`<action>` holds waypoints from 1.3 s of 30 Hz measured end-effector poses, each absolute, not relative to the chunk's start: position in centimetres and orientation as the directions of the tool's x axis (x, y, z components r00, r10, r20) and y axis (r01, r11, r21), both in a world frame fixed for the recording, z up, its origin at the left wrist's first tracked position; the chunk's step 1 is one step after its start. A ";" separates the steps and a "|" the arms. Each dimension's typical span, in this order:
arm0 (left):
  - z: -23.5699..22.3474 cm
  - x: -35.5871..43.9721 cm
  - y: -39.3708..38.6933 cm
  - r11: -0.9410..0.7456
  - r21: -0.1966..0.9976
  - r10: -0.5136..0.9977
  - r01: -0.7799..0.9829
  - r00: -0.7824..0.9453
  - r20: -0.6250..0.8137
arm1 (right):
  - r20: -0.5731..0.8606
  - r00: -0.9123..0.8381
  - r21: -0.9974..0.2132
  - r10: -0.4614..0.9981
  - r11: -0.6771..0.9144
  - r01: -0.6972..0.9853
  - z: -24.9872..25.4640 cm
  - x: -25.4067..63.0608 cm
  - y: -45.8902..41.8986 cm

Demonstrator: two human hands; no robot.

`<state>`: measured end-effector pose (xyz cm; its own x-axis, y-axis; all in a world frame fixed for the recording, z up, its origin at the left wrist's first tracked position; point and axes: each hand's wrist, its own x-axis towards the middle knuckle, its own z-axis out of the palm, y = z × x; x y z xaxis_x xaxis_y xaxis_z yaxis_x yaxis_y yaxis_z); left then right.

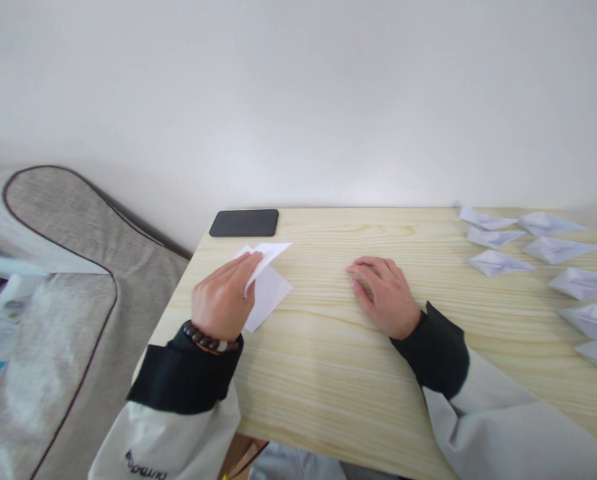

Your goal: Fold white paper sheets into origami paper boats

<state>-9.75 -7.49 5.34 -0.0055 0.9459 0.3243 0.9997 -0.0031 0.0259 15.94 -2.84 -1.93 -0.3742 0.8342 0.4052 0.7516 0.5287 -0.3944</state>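
My left hand [223, 300] rests on the left part of the wooden table [328, 360], its fingers pinching the lifted corner of a white paper sheet [268, 287]. The sheet lies partly under that hand, one edge raised off the wood. My right hand [383, 293] lies near the table's middle, fingers loosely curled and resting on the bare wood, with nothing visible in it. A beaded bracelet sits on my left wrist.
A black phone [245, 223] lies flat at the table's back left. Several folded white paper boats [501, 263] are spread over the right side. A grey upholstered sofa arm [53, 280] stands left of the table. A white wall runs behind.
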 end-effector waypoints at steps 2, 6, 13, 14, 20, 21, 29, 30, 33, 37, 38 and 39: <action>4.7 -8.0 -7.3 -0.165 0.057 0.938 0.985 0.139 0.316 | 0.421 -0.361 -0.407 0.832 0.529 0.745 -2.0 16.0 -2.8; 3.2 -5.0 -6.8 -0.348 0.057 0.917 0.936 0.327 0.229 | 0.437 -0.306 -0.433 0.846 0.496 0.753 -2.0 16.3 -2.7; 1.5 -1.9 -6.5 -0.409 0.011 0.911 0.912 0.408 0.054 | 0.414 -0.255 -0.435 0.874 0.436 0.788 -1.8 17.6 -1.6; 1.2 -1.5 -6.2 -0.420 0.022 0.907 0.907 0.418 0.052 | 0.417 -0.236 -0.431 0.878 0.420 0.799 -1.9 18.1 -1.2; -0.4 0.6 -3.9 -0.588 0.154 0.809 0.794 0.576 0.119 | 0.489 -0.194 -0.419 0.851 0.424 0.802 -2.3 20.9 0.3; -0.4 0.7 -3.7 -0.624 0.180 0.782 0.760 0.610 0.131 | 0.489 -0.203 -0.416 0.849 0.431 0.801 -2.3 21.0 0.4; 0.1 -0.5 -1.9 -0.425 0.188 0.892 0.886 0.374 0.253 | 0.422 -0.236 -0.360 0.875 0.401 0.842 -1.8 20.5 -0.1; -0.1 -0.6 -1.5 -0.292 0.174 0.936 0.940 0.243 0.254 | 0.408 -0.245 -0.349 0.879 0.399 0.848 -1.8 20.5 -0.1; -0.6 -0.8 -0.9 -0.184 0.125 0.972 0.975 0.161 0.174 | 0.382 -0.259 -0.336 0.887 0.394 0.855 -1.7 20.4 -0.2; -0.8 -1.1 -0.7 -0.296 0.140 0.944 0.945 0.266 0.197 | 0.376 -0.260 -0.348 0.890 0.395 0.850 -1.8 20.4 -0.3; -0.8 -1.2 -0.7 -0.330 0.164 0.930 0.930 0.291 0.225 | 0.381 -0.258 -0.358 0.888 0.399 0.844 -1.9 20.4 -0.2; -0.8 -1.3 -0.6 -0.367 0.195 0.914 0.910 0.313 0.260 | 0.391 -0.254 -0.374 0.884 0.405 0.834 -1.9 20.4 -0.2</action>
<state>-1.28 -0.62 -0.76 0.3132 0.9135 0.2596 0.9095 -0.3672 0.1947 20.41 -0.17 -1.90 -0.2543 0.8844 0.3913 0.8344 0.4052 -0.3737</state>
